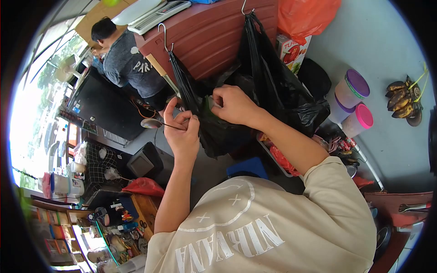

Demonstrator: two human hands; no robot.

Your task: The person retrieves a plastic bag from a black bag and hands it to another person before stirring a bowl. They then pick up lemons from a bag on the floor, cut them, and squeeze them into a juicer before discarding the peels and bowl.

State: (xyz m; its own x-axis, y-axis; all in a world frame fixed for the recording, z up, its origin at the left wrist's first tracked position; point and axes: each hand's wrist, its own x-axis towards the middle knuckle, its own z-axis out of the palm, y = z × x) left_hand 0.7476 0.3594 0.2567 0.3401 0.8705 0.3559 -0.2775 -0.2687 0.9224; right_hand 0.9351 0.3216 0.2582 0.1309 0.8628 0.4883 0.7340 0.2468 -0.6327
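My left hand (181, 129) is closed round the thin handle of a metal spoon (150, 123), its bowl pointing left. That hand's index finger is raised beside the black plastic bag (214, 129), which hangs from a metal hook. Fingers curled in a pinch, my right hand (234, 104) is over the bag's opening; what it holds is too small to make out. A wooden-handled tool (157, 65) slants down toward my left fingertips, its lower end hidden. Another black bag (268, 68) hangs beyond my right hand.
A dark red cabinet (209, 41) stands ahead, with a scale (159, 16) on top. To the right are lidded plastic tubs (353, 86) and bananas (400, 101) by the wall. One person (132, 63) stands at the far left near a black fridge (107, 102). Below lies a blue object (248, 168).
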